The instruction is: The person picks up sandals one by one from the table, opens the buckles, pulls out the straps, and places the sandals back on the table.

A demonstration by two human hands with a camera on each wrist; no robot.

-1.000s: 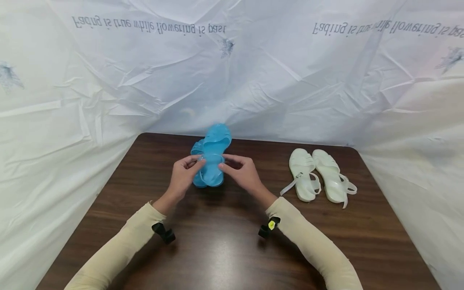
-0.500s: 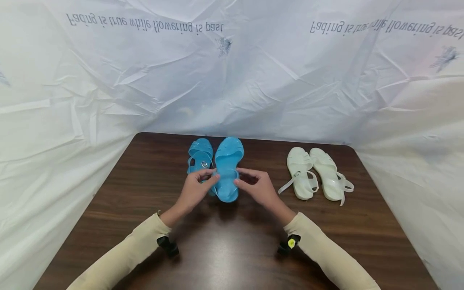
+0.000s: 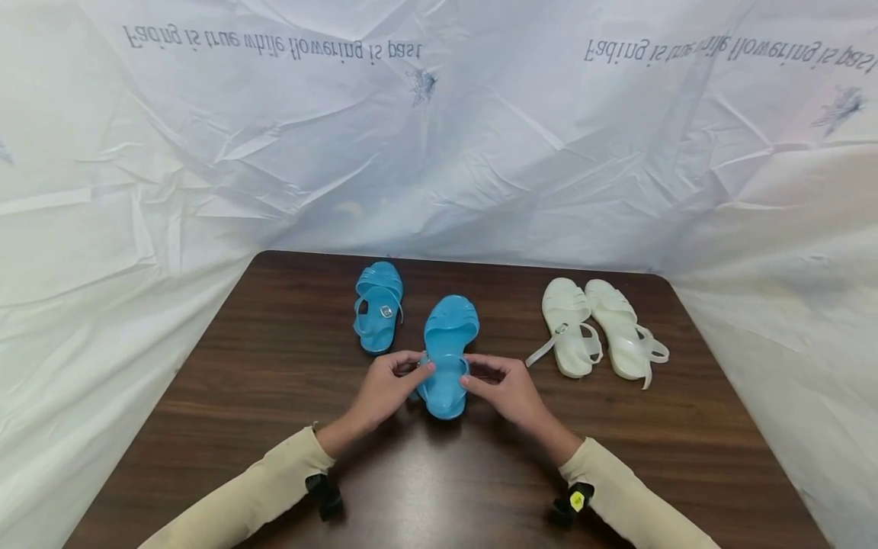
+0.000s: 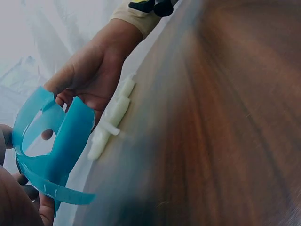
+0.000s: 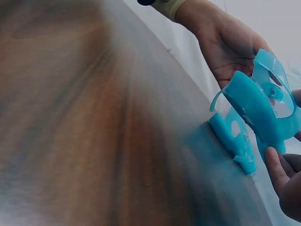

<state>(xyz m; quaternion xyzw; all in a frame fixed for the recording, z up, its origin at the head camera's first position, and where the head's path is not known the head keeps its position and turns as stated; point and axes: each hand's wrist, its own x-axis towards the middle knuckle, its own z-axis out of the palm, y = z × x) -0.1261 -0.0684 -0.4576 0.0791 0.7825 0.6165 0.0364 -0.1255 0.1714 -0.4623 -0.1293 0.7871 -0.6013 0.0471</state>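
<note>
A blue jelly sandal (image 3: pixel 450 328) is held between both hands, its toe pointing away from me and its heel toward me. My left hand (image 3: pixel 391 389) pinches the left side strap near the heel, and my right hand (image 3: pixel 509 389) pinches the right side. In the left wrist view a loose strap end (image 4: pixel 70 195) juts from the sandal, which is up off the table. The matching blue sandal (image 3: pixel 377 305), with a silver buckle, lies farther back on the left. The wrist views show fingers on both sides of the held sandal's heel straps.
Two white sandals (image 3: pixel 566 328) lie side by side at the right of the dark wooden table (image 3: pixel 274 328), straps loose. A white printed sheet (image 3: pixel 480 152) hangs behind the table's back edge and down both sides.
Both hands have brought the held blue sandal toward me and to the right. It overlapped the other blue sandal before and now stands apart from it.
</note>
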